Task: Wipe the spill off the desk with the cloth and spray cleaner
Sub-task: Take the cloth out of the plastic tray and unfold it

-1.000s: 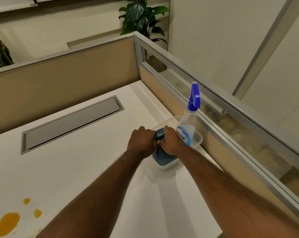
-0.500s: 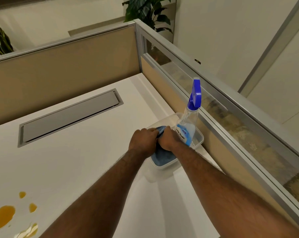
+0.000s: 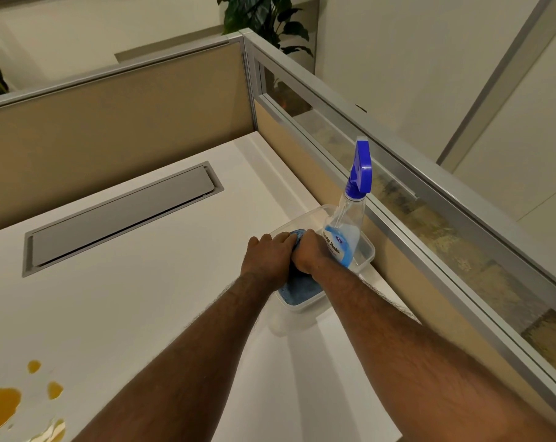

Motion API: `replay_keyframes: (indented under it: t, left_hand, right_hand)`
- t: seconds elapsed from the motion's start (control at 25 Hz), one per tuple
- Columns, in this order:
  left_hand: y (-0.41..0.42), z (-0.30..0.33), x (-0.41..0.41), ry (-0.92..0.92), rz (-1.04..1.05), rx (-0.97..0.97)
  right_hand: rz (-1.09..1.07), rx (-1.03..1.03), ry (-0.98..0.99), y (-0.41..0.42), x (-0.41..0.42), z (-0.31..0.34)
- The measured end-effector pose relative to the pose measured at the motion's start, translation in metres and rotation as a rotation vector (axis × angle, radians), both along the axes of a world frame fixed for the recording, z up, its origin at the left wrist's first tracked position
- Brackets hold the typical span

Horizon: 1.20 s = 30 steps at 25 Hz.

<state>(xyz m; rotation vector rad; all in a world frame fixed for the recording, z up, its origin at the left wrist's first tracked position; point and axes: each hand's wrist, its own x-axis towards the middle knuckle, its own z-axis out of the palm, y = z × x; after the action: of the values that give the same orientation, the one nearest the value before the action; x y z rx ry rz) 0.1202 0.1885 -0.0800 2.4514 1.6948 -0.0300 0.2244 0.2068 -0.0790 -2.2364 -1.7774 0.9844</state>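
Observation:
A blue cloth (image 3: 300,288) lies in a clear plastic tub (image 3: 367,250) at the right side of the white desk (image 3: 142,298). My left hand (image 3: 267,256) and my right hand (image 3: 308,253) sit side by side over the tub, both closed on the cloth's upper part. A clear spray bottle (image 3: 345,231) with a blue trigger head stands upright in the same tub, just right of my right hand. An orange spill (image 3: 0,406) with smaller drops spreads over the desk's near left corner, far from both hands.
A grey cable hatch (image 3: 120,215) is set into the desk at the back. Tan partition panels (image 3: 110,122) with metal rails wall the desk at the back and right. Potted plants (image 3: 267,17) stand beyond the corner.
Both hands stay closed on the cloth in the tub. The view has tilted down slightly, so more of the spill shows at the lower left.

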Motion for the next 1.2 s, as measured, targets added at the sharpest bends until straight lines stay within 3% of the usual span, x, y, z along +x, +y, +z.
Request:
replay_keyframes:
  t: [0.24, 0.64, 0.88, 1.04, 1.2]
  left_hand:
    - [0.012, 0.005, 0.007, 0.036, -0.011, -0.002]
    - [0.010, 0.015, -0.010, -0.259, 0.118, 0.029]
    - [-0.010, 0.035, -0.036, -0.695, 0.126, 0.124]
    - [-0.031, 0.055, -0.039, -1.053, 0.387, -0.116]
    - [-0.043, 0.079, -0.048, -1.322, 0.474, -0.212]
  right_hand:
    - [-0.014, 0.118, 0.050, -0.004, -0.002, -0.004]
    - [0.066, 0.214, -0.018, -0.021, 0.001, 0.011]
    - [0.124, 0.371, 0.064, -0.038, 0.009, 0.053]
    - [0.013, 0.490, 0.341, -0.047, 0.005, 0.096]
    - [0.033, 0.595, 0.466, -0.045, -0.008, 0.134]
